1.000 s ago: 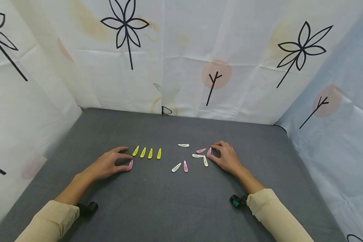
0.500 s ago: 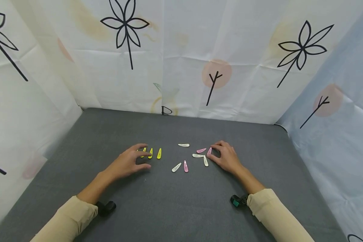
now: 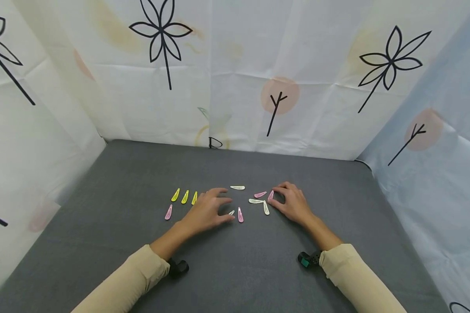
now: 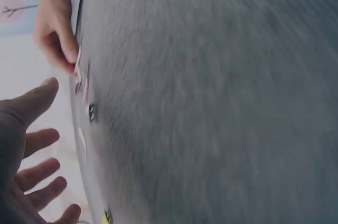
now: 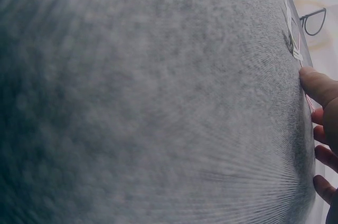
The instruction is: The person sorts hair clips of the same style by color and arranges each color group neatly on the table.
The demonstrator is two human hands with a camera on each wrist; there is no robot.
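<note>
snap hair clips (image 3: 185, 197), head view: on the gray tabletop (image 3: 235, 269) i log three yellow in a row, one pink clip (image 3: 168, 212) just beside. left hand (image 3: 206, 211): wide, near a partly hidden white clip (image 3: 232, 212). right hand (image 3: 291, 203): pinches a second pink clip (image 3: 271, 195). other white and pink ones between the two. left wrist view: left fingers (image 4: 39, 174) spread, apart from the clips. right wrist view: thumb (image 5: 318, 85) near white clips (image 5: 297, 55).
</note>
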